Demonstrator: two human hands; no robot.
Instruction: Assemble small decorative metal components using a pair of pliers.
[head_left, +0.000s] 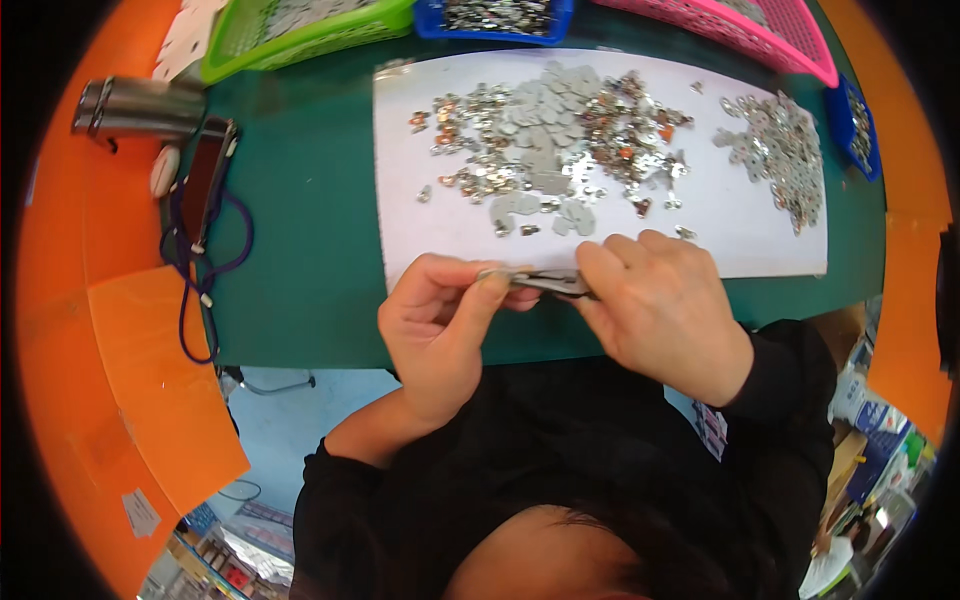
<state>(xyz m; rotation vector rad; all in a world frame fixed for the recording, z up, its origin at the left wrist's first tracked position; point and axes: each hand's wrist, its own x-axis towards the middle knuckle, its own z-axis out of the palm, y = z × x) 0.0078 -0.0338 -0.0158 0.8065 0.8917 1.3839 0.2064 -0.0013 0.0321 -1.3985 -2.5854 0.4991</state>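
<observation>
Both sets of fingertips pinch a small stack of flat grey metal pieces [545,281] at the near edge of the white paper sheet [400,150]: the left hand [440,325] closes thumb and forefinger on the stack's left end, and the right hand [665,305] grips its right end, fingers curled tight. Just beyond the hands, a loose pile of grey and shiny metal parts [555,130] lies across the sheet on the green table mat [300,250]. Farther off stand a green plastic basket [300,35] at far left, a pink plastic basket [770,30] at far right, and a dark phone with a purple cord [205,185] at left.
</observation>
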